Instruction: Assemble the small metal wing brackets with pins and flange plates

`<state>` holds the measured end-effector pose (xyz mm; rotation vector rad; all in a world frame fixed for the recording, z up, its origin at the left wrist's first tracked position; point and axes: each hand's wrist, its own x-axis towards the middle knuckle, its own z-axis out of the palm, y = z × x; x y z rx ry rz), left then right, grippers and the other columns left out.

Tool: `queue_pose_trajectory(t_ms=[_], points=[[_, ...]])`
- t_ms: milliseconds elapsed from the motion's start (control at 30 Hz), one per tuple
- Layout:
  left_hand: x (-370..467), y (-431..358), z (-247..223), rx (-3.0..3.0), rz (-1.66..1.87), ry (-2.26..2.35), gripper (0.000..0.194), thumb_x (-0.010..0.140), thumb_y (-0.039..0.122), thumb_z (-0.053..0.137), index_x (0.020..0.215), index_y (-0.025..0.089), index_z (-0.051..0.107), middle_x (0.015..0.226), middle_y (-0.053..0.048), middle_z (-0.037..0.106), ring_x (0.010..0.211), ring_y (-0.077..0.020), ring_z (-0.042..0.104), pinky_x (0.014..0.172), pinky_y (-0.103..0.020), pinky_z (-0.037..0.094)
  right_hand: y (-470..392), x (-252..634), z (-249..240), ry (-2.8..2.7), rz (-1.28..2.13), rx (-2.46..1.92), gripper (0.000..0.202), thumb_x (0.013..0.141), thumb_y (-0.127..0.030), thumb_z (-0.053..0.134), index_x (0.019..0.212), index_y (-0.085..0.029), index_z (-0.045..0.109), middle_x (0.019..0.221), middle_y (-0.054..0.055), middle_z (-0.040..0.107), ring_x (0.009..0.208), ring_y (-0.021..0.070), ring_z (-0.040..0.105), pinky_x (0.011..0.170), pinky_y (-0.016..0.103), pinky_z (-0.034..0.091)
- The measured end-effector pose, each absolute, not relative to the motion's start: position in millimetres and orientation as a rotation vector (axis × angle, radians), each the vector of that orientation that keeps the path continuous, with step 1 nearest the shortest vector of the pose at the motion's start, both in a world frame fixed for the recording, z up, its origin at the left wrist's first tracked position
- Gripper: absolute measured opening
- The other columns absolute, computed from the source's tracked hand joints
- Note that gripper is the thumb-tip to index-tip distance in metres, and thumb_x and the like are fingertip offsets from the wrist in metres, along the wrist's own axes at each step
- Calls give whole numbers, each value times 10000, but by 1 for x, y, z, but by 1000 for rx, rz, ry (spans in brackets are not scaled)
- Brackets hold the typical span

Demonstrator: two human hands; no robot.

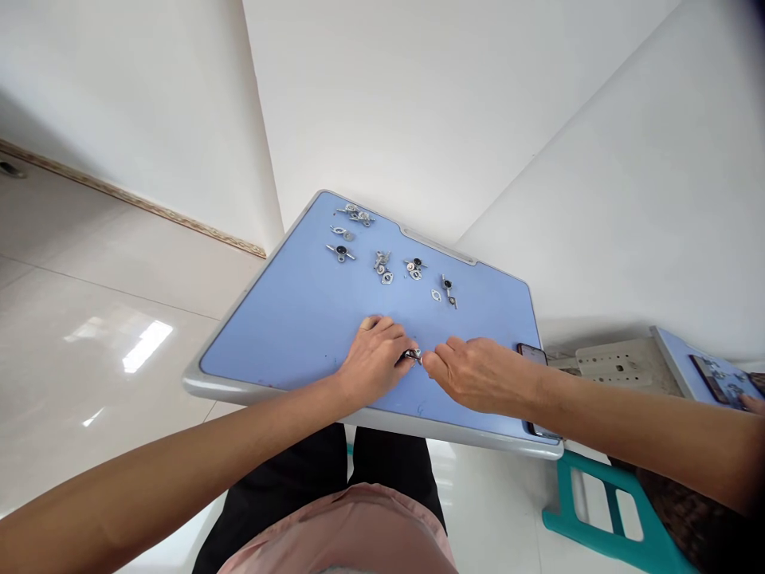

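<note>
Left grip [378,357] was closed around a small metal fitting [412,353], whose shiny end poked out to the right; most of its body was hidden, so its full shape could not be told. Right grip [431,363] was bunched just beside that end, and I could not tell whether it touched the fitting or pinched anything of its own. Both were over the near part of the blue surface [268,343], a little right of its middle. Dwarfed by the grips, the fitting was probably light; its gleam suggested stiff, smooth metal that would resist squeezing but might skid or turn. A firm pinch across the body, leaving the end exposed, seemed the surest hold. Farther off lay loose parts: at far left, a black-centred piece with two thin arms [340,252], which looked safest taken by its round middle, since the arms might bend; nearer the right, a flat flange plate [436,295], likely awkward to lift and best caught by its rim, near another black-centred piece [448,284].
</note>
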<state>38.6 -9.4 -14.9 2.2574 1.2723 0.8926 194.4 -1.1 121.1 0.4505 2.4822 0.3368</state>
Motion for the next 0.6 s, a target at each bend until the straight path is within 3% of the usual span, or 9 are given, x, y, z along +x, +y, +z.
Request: queue_pose_trajectory(t_ms=[133, 267, 367, 500, 600], points=[[39, -10, -16, 2259, 902, 1274, 120, 875, 180, 602, 889, 217, 716, 767, -16, 648, 843, -202, 549, 869, -393, 373, -3, 184, 119, 2296, 293, 827, 317, 1026, -278, 325, 886, -130, 568, 577, 41, 574, 489, 140, 506, 449, 255, 175], [37, -9, -16, 2283, 894, 1267, 125, 868, 188, 610, 924, 217, 718, 789, -28, 659, 868, -216, 555, 867, -403, 376, -4, 179, 120, 2140, 252, 1104, 352, 1028, -366, 317, 900, -145, 559, 596, 64, 623, 530, 189, 602, 469, 256, 225], [37, -10, -17, 2285, 901, 1242, 122, 879, 205, 596, 904, 213, 715, 801, -28, 676, 856, -213, 564, 864, -400, 381, -4, 175, 128, 2170, 165, 1070, 273, 1010, -336, 347, 1051, -134, 526, 703, 71, 671, 579, 210, 639, 468, 264, 268], [36, -12, -21, 2287, 956, 1261, 109, 858, 225, 601, 876, 218, 709, 783, -22, 682, 848, -230, 577, 861, -415, 380, 0, 169, 135, 2194, 110, 880, 214, 909, -111, 454, 1116, -108, 510, 809, 86, 691, 642, 197, 641, 491, 262, 316], [36, -13, -23, 2310, 988, 1246, 159, 880, 228, 543, 842, 223, 698, 765, -22, 684, 822, -227, 584, 856, -418, 389, 4, 166, 135, 2185, 71, 835, 226, 993, -215, 380, 983, -115, 583, 747, 88, 679, 645, 194, 624, 521, 271, 347]])
